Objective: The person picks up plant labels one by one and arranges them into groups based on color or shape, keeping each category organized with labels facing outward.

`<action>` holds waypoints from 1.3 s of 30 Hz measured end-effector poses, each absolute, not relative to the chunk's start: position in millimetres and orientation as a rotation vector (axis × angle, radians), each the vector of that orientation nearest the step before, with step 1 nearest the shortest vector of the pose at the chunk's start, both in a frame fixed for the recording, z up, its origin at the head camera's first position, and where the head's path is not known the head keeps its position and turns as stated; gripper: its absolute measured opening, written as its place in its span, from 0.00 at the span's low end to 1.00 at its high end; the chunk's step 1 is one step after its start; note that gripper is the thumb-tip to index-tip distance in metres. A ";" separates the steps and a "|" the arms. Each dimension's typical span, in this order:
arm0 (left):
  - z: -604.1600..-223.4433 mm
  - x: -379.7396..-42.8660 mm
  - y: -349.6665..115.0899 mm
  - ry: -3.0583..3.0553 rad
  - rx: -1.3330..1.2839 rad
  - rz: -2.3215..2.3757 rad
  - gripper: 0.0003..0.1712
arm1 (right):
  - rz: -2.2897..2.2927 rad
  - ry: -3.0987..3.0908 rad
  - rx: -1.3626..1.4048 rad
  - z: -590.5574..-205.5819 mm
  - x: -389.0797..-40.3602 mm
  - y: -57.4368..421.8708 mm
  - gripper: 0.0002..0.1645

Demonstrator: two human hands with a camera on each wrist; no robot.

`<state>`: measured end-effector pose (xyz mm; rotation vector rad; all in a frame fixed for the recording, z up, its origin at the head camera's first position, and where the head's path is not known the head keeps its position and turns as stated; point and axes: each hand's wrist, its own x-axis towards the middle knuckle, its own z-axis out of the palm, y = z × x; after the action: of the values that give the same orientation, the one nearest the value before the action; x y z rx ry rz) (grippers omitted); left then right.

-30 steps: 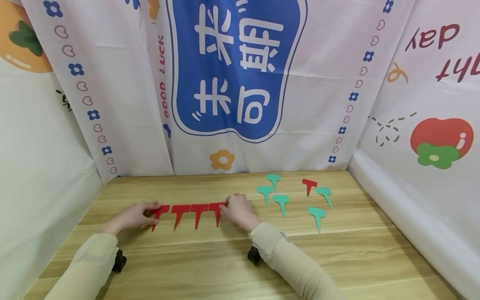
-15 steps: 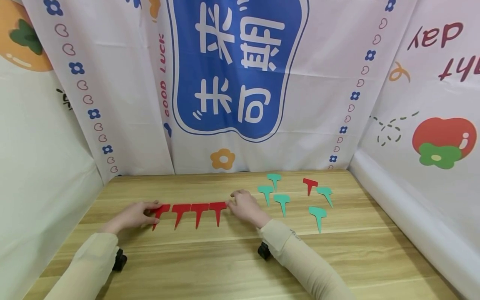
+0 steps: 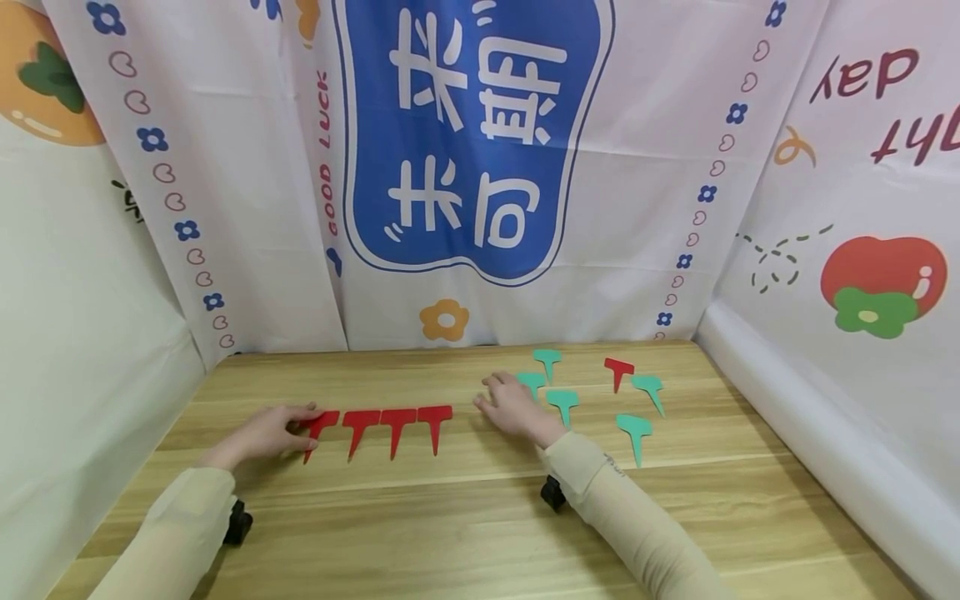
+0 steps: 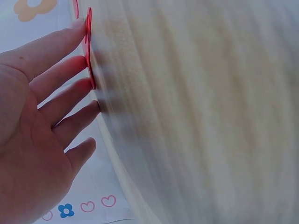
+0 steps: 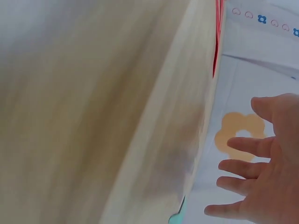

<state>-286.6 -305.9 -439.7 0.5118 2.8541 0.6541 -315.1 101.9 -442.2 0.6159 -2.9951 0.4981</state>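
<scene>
In the head view, a row of red T-shaped plant labels [image 3: 362, 421] lies on the wooden table, stems toward me. My left hand [image 3: 264, 433] rests at the leftmost red label [image 3: 321, 423], fingertips and thumb touching it and covering its left part. From the left wrist, the hand [image 4: 44, 107] has straight, spread fingers with tips at the red label [image 4: 88, 46]. To the right of the row hovers my right hand [image 3: 516, 408], holding nothing and partly hiding a green T-shaped label [image 3: 531, 381]. Its fingers are spread in the right wrist view.
Several green labels [image 3: 635, 427] and one red label [image 3: 618, 367] lie scattered at the right of the table [image 3: 420, 525]. Printed white cloth [image 3: 645, 217] hangs at the back and sides. A black wrist device [image 3: 237, 523] sits under the left sleeve.
My right hand has let go of the rightmost red label in the row and moved right, toward the green labels. The left hand has stayed at the leftmost label.
</scene>
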 end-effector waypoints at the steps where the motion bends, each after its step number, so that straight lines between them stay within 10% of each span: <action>1: -440.0 -286.8 -305.9 2.854 0.510 0.653 0.38 | 0.502 -2.995 0.615 -441.8 -316.1 104.3 0.30; 39: -442.8 -287.6 -307.1 2.853 0.523 0.660 0.39 | 0.625 -3.004 0.411 -444.8 -342.4 189.1 0.33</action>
<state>-287.6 -307.1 -442.8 0.5227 2.8531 0.6601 -342.4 189.1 -444.8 0.4109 -3.0042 0.6252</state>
